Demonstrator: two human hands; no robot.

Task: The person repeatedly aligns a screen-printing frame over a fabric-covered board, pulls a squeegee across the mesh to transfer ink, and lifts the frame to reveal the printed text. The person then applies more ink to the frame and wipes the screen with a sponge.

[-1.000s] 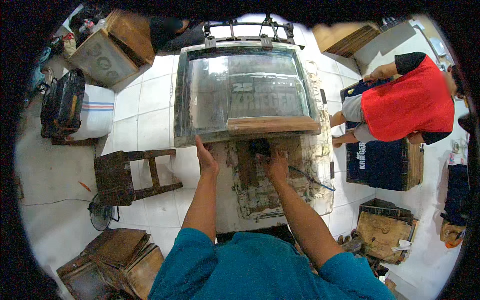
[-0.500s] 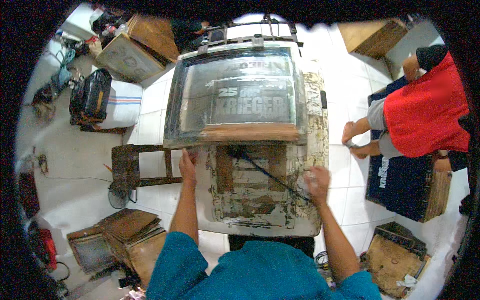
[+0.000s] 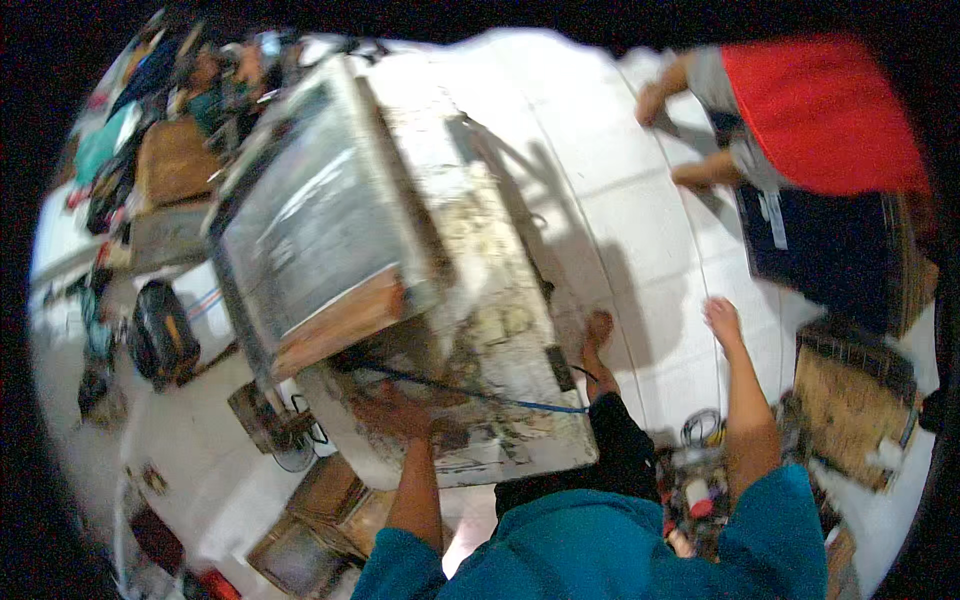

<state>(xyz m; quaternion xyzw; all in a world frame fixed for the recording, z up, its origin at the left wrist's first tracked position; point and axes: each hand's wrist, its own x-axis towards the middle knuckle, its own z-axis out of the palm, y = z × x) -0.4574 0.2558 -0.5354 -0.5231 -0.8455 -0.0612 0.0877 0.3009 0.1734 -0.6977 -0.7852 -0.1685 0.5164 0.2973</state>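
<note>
L hand (image 3: pixel 395 410) over flaky tabletop (image 3: pixel 505 330), nr rect. screen (image 3: pixel 310 190) w/ wood bar (image 3: pixel 345 320).

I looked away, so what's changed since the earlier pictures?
Your right hand came off the black corded object and moved right over the floor. Your left hand moved from the screen frame to over the table. The view swung right. The screen frame stays raised.
</note>
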